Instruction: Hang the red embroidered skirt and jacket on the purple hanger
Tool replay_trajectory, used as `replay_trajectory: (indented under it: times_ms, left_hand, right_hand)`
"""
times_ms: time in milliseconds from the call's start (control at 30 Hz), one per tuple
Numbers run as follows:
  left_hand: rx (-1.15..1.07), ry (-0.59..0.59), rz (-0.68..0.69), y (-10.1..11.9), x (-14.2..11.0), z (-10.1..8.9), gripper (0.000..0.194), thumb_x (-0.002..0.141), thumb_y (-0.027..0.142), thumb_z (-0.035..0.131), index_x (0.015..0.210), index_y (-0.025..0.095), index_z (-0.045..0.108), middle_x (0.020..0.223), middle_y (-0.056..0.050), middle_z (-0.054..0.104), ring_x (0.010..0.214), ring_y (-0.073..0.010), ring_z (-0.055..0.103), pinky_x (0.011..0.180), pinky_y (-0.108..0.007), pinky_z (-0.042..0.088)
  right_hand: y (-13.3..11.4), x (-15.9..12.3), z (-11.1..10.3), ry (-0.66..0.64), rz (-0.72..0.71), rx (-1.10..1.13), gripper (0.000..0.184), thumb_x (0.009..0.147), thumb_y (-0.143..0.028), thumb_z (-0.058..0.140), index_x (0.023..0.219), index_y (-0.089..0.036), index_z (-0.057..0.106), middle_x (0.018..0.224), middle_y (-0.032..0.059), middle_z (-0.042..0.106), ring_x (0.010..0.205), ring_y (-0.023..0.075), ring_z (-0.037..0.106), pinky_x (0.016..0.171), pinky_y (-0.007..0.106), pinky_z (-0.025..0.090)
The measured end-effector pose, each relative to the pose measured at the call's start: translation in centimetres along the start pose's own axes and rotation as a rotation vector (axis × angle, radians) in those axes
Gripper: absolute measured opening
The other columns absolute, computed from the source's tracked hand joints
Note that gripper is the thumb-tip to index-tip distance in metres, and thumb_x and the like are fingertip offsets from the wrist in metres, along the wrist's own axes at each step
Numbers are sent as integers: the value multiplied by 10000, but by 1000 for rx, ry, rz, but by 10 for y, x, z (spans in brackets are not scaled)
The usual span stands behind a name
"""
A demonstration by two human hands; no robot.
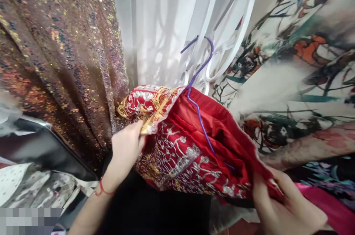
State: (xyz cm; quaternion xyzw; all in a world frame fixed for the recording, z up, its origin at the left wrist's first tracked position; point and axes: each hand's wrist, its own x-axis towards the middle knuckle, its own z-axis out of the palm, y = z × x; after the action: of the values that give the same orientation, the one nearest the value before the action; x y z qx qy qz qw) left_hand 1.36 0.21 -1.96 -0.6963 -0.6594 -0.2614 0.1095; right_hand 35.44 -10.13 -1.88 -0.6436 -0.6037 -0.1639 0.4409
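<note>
Red embroidered garment (183, 153), spread open around a purple hanger (200, 116)

One garment, red, worked in silver and gold; located about the lower part of the hanger, its opening stretched wide so that shiny plain red lining shows on both sides of the wire. The hanger's hook rises clear of the cloth, in front of white scrollwork (246, 9); whether it is hooked on there, I cannot tell from where I stand.

One left hand (129, 146), to the left of the hanger and below its neck: closed on the gold-and-silver trimmed edge of the garment. One red string bracelet (102, 187) on that wrist.

One right hand (288, 201), low and to the right of the hanger, slightly blurred: pinching the far end of the opening between thumb and fingers.

One sequinned drape (69, 43), gold and pink with dark glints, left of the hanger. One white cloth (163, 13), behind and above it. One pale printed cloth (313, 54), with orange, teal and black figures, right of the hanger. One glossy black item (41, 150), kind unclear, and one dotted white cloth (16, 183), both well to its lower left. One magenta cloth (327, 205), well to its lower right
</note>
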Motion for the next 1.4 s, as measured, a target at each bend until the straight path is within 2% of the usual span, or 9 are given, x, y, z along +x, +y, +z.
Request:
replay_trajectory:
  times_ms: [133, 233, 333, 467, 600, 800, 1100, 1300, 1400]
  left_hand:
    - [79, 151, -306, -20, 23, -8, 170, 897, 327, 558, 979, 223, 664, 818, -83, 719, 689, -251, 643, 532, -301, 227]
    - [124, -6, -323, -34, 28, 1, 211, 921, 300, 499, 996, 209, 674, 829, -104, 718, 689, -265, 646, 539, -304, 269]
    - [74, -104, -150, -36, 22, 4, 335, 924, 319, 518, 1180, 151, 652, 995, -156, 738, 849, -318, 691, 641, -353, 426]
    - [-117, 294, 205, -4, 16, -20, 714, 861, 547, 663, 1412, 121, 503, 1341, -218, 633, 1236, -361, 599, 975, -456, 479]
    - [-243, 422, 764, 51, 35, -36, 312, 953, 386, 626, 1228, 239, 645, 1287, -81, 700, 1237, -233, 622, 1056, -391, 439]
    - [-214, 656, 871, 81, 79, -13, 133, 925, 335, 702, 1030, 254, 693, 1084, -49, 721, 1106, -223, 634, 917, -384, 473]
    - [-67, 495, 976, 102, 100, -12, 228, 992, 401, 590, 934, 192, 660, 930, -48, 682, 945, -203, 608, 924, -376, 439]
    - [-102, 435, 850, 111, 96, -18, 226, 922, 380, 697, 926, 158, 656, 865, -33, 684, 868, -206, 588, 888, -367, 433]
    - [-123, 389, 805, 112, 93, -21, 182, 900, 327, 719, 919, 160, 650, 885, -34, 696, 887, -214, 591, 906, -379, 430]
  right_hand:
    - [-36, 8, 6, 148, 30, -24, 143, 906, -290, 689, 881, -166, 756, 570, 1, 659, 444, 113, 541, 513, 256, 397]
    - [-59, 10, 7, 102, 10, 24, 119, 934, -256, 653, 914, -181, 743, 663, 13, 715, 508, 126, 612, 563, 250, 452]
    - [-71, 11, 8, 108, -58, -32, 80, 931, -196, 642, 927, -196, 722, 697, 22, 735, 545, 144, 646, 588, 257, 484]
    - [-69, 10, 12, 174, -119, -169, 67, 889, -166, 682, 940, -177, 724, 583, 14, 656, 494, 144, 597, 573, 265, 478]
    - [-55, 12, 19, 213, -210, -224, 77, 870, -170, 702, 940, -170, 736, 555, 9, 628, 475, 138, 571, 545, 259, 449]
    - [-23, 47, 46, 420, -448, -234, 18, 866, -163, 717, 869, -169, 701, 499, -34, 579, 417, 104, 498, 496, 233, 376]
    - [27, 94, 97, 372, -514, -297, 368, 1020, -349, 468, 815, -156, 705, 499, 9, 511, 456, 130, 434, 524, 288, 309]
    - [-2, 77, 68, 533, -638, -337, 190, 991, -228, 540, 970, -123, 698, 523, 2, 543, 463, 110, 460, 529, 275, 329]
    - [-28, 53, 60, 480, -579, -269, 193, 965, -184, 548, 1099, -131, 675, 584, 13, 596, 486, 116, 505, 547, 267, 374]
